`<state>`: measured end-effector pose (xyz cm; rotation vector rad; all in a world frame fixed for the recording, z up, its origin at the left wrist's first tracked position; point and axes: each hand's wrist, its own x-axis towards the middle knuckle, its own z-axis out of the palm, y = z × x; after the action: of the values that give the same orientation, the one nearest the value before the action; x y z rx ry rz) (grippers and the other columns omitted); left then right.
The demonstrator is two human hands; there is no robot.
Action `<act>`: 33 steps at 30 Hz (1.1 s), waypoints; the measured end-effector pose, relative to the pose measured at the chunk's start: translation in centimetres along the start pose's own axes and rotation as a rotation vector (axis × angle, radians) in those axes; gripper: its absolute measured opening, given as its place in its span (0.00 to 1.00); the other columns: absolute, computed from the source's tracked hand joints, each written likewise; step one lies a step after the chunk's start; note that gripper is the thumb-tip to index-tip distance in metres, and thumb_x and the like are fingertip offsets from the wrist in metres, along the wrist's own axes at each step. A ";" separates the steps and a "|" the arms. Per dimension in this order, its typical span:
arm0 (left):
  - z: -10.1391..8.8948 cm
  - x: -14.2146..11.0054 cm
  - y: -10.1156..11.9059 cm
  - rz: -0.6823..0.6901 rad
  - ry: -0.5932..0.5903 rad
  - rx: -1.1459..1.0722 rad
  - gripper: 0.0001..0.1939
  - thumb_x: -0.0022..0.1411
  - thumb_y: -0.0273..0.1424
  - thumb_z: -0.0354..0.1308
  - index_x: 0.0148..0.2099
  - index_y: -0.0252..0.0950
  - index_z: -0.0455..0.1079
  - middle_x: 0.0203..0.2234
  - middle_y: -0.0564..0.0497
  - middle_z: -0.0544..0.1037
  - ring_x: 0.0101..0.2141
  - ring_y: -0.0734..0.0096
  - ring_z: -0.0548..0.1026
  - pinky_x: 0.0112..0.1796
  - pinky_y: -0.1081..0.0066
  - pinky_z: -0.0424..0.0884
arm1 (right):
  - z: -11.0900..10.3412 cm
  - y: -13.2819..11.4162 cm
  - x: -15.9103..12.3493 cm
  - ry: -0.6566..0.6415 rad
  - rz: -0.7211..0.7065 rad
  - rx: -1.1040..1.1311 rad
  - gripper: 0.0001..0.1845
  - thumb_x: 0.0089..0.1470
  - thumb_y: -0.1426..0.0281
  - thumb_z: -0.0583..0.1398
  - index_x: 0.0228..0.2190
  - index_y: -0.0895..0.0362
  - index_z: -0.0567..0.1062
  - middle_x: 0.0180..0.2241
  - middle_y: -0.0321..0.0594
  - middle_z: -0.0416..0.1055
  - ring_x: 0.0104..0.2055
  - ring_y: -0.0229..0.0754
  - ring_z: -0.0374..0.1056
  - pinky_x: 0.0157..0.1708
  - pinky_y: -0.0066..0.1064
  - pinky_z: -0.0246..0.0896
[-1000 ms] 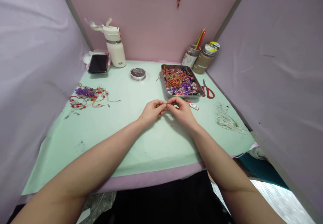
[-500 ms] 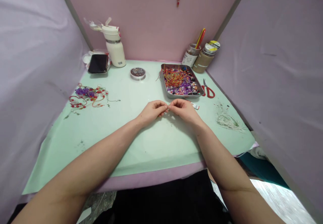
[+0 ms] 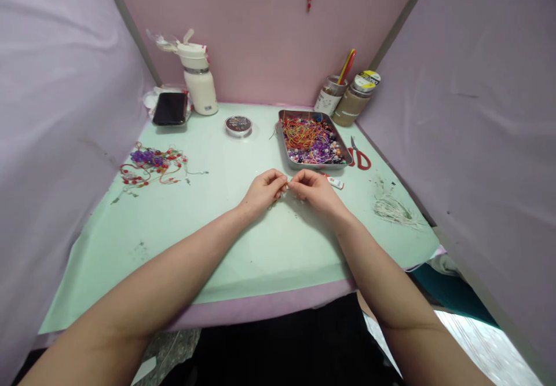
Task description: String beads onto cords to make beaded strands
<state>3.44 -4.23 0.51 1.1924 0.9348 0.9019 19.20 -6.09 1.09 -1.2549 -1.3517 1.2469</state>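
Fingertip to fingertip, my left hand and my right hand meet over the middle of the table. Both are closed in a pinch. Between them shows a tiny orange-gold bit, too small to name, and pale specks hang under the left fingers. Just behind the hands stands a metal tray of beads and coloured cords. A small white and red object, partly covered by my right hand, lies before the tray. Red-handled scissors rest at its right.
Strung red and purple beads lie on the left, a bundle of white cords on the right. At the back are a spool, a phone, a cream bottle and two jars. Cloth walls enclose the table.
My fingertips have shifted slightly, and an orange-gold bit now shows between them. A little more of the white and red object is visible beside my right hand. The view has moved very slightly.
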 end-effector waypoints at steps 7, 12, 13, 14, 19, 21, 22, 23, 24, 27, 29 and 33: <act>0.3 -0.1 0.0 -0.003 0.032 -0.046 0.11 0.63 0.35 0.54 0.29 0.36 0.63 0.13 0.60 0.62 0.12 0.83 0.56 0.16 0.77 0.52 | 0.7 0.5 0.2 0.041 0.048 0.159 0.17 0.42 0.60 0.67 0.23 0.54 0.66 0.22 0.31 0.65 0.22 0.32 0.55 0.23 0.27 0.50; 0.5 -0.1 -0.1 0.020 0.069 -0.050 0.10 0.63 0.34 0.53 0.30 0.36 0.62 0.15 0.61 0.64 0.13 0.83 0.56 0.16 0.78 0.53 | 1.3 0.7 0.4 0.067 0.025 0.186 0.18 0.43 0.61 0.66 0.22 0.54 0.63 0.22 0.30 0.66 0.20 0.31 0.54 0.21 0.27 0.47; 0.5 0.0 -0.2 0.015 0.069 -0.044 0.10 0.63 0.34 0.53 0.30 0.36 0.62 0.14 0.61 0.64 0.13 0.83 0.56 0.16 0.77 0.52 | 1.3 0.7 0.4 0.074 0.025 0.189 0.18 0.43 0.61 0.66 0.22 0.54 0.63 0.22 0.30 0.66 0.20 0.31 0.54 0.21 0.27 0.46; 0.4 0.0 -0.2 0.005 0.066 -0.042 0.11 0.63 0.35 0.54 0.30 0.36 0.63 0.14 0.60 0.64 0.13 0.83 0.56 0.16 0.77 0.52 | 1.4 0.7 0.4 0.084 0.025 0.192 0.18 0.43 0.61 0.67 0.22 0.55 0.63 0.21 0.30 0.66 0.20 0.31 0.54 0.21 0.26 0.46; 0.2 0.2 -0.2 -0.002 0.027 -0.096 0.11 0.57 0.37 0.61 0.32 0.34 0.67 0.17 0.58 0.67 0.16 0.83 0.60 0.17 0.77 0.53 | 1.3 0.9 0.6 0.142 0.028 0.195 0.17 0.42 0.62 0.67 0.22 0.54 0.64 0.19 0.29 0.63 0.20 0.32 0.55 0.21 0.27 0.47; 0.1 0.2 -0.1 -0.001 0.024 -0.093 0.10 0.54 0.34 0.64 0.33 0.34 0.68 0.16 0.58 0.66 0.16 0.82 0.60 0.18 0.77 0.53 | 1.3 1.0 0.6 0.155 0.027 0.198 0.16 0.41 0.63 0.66 0.22 0.54 0.64 0.20 0.29 0.64 0.20 0.32 0.55 0.21 0.27 0.48; 0.1 0.2 -0.1 -0.004 0.031 -0.087 0.10 0.53 0.33 0.64 0.33 0.34 0.68 0.16 0.58 0.66 0.16 0.82 0.60 0.18 0.77 0.53 | 1.3 1.0 0.6 0.157 0.025 0.200 0.15 0.41 0.63 0.66 0.22 0.54 0.64 0.20 0.30 0.65 0.20 0.31 0.55 0.21 0.27 0.49; 0.1 0.2 -0.1 -0.006 0.044 -0.081 0.09 0.53 0.31 0.64 0.33 0.34 0.68 0.16 0.58 0.66 0.16 0.82 0.60 0.17 0.77 0.53 | 1.3 1.0 0.6 0.159 0.023 0.196 0.15 0.42 0.63 0.66 0.22 0.55 0.64 0.21 0.30 0.65 0.20 0.31 0.55 0.21 0.27 0.48; 0.1 0.2 -0.2 -0.007 0.059 -0.072 0.07 0.53 0.31 0.63 0.32 0.33 0.69 0.15 0.58 0.66 0.16 0.82 0.60 0.18 0.77 0.53 | 1.3 0.9 0.5 0.161 0.018 0.182 0.15 0.42 0.63 0.66 0.22 0.55 0.65 0.20 0.30 0.65 0.20 0.31 0.55 0.21 0.27 0.48; 0.0 0.3 -0.4 -0.005 0.094 -0.049 0.07 0.53 0.31 0.62 0.31 0.33 0.70 0.14 0.58 0.66 0.15 0.82 0.60 0.18 0.77 0.53 | 1.3 0.5 0.3 0.174 -0.021 0.093 0.14 0.44 0.63 0.65 0.22 0.55 0.66 0.21 0.31 0.66 0.21 0.32 0.56 0.22 0.27 0.50; -0.1 0.4 -0.5 -0.008 0.108 -0.042 0.07 0.53 0.32 0.63 0.31 0.33 0.71 0.14 0.57 0.66 0.15 0.81 0.60 0.18 0.77 0.54 | 1.4 0.3 0.2 0.187 -0.060 0.028 0.12 0.44 0.63 0.65 0.22 0.55 0.66 0.24 0.33 0.69 0.24 0.34 0.59 0.24 0.28 0.54; -0.2 0.3 -0.5 -0.008 0.165 0.039 0.07 0.53 0.33 0.63 0.30 0.32 0.74 0.15 0.55 0.68 0.17 0.80 0.62 0.20 0.76 0.58 | 1.5 0.3 0.1 0.196 -0.133 -0.045 0.10 0.45 0.65 0.64 0.23 0.55 0.68 0.28 0.36 0.72 0.28 0.36 0.65 0.30 0.30 0.60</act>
<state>3.40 -3.92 -0.05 1.1589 1.0935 0.9910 17.75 -6.11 0.65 -1.2619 -1.3034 0.9804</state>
